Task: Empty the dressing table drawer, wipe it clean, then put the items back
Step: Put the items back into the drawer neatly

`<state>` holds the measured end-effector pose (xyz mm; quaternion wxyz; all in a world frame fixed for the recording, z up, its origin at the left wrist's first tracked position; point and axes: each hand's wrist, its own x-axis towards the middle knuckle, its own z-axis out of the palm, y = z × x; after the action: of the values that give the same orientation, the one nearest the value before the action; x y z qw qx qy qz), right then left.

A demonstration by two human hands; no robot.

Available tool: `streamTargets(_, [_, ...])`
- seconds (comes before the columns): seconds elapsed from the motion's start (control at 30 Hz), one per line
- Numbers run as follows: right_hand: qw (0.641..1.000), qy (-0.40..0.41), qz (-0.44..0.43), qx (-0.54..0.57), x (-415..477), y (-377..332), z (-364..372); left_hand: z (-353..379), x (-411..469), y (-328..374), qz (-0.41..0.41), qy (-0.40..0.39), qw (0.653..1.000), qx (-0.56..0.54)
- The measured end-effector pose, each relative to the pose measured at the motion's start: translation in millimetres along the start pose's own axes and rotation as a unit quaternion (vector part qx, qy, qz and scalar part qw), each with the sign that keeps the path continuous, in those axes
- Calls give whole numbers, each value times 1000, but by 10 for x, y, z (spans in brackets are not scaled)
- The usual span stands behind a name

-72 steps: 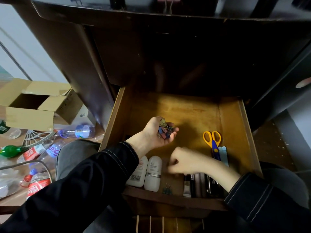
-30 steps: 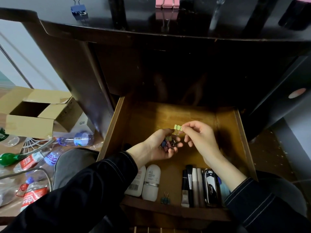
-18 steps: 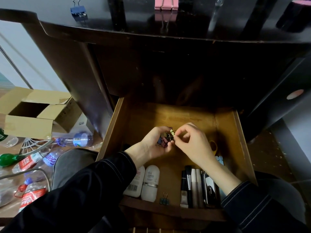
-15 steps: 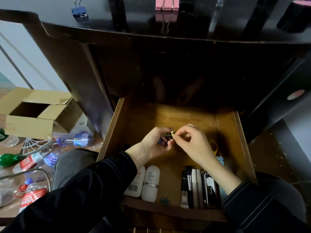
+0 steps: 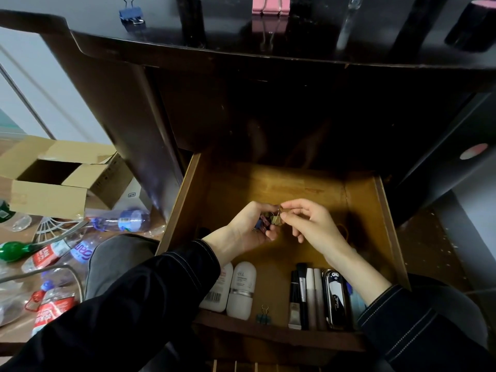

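The wooden drawer (image 5: pixel 381 210) is pulled open below the dark dressing table. My left hand (image 5: pixel 248 228) is cupped palm up over the drawer's middle and holds a small heap of coloured binder clips (image 5: pixel 261 224). My right hand (image 5: pixel 308 224) pinches a yellow-green binder clip (image 5: pixel 276 218) right at the left fingertips. Along the drawer's front lie two white bottles (image 5: pixel 240 289), one small clip (image 5: pixel 263 315), a row of makeup brushes and tubes (image 5: pixel 306 296) and a shiny black case (image 5: pixel 335 299). My right forearm hides the scissors.
On the dark tabletop stand a blue binder clip (image 5: pixel 131 14), a pink binder clip (image 5: pixel 270 5) and dark containers. On the floor at the left lie an open cardboard box (image 5: pixel 53 181) and several plastic bottles (image 5: pixel 118 222). My knees sit under the drawer front.
My right hand left the drawer's front items, rose with a yellow-green clip and brought it against the clips in my left palm. The left hand stayed cupped in place.
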<state>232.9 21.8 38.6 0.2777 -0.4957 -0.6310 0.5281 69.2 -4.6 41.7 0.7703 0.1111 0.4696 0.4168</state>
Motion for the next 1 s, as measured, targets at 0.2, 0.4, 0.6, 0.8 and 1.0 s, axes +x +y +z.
streamTargets(0.2, [1000, 3, -21, -9, -17, -20, 13, 4, -9, 4, -24, -28, 999, 5])
streamTargets(0.4, [999, -11, -29, -20, -15, -5, -20, -2, 0, -2, -39, -1, 999, 19])
streamTargets(0.6, [999, -17, -33, -12, -8, 4, -133, -72, 55, 45, 2, 142, 990, -18])
streamTargets(0.8, [922, -290, -4, -258, -106, 164, 21, -82, 51, 38, -16, 120, 993, 2])
streamTargets(1.0, [844, -397, -11, -361, -239, 194, 198, -79, 60, 23, -25, 88, 996, 12])
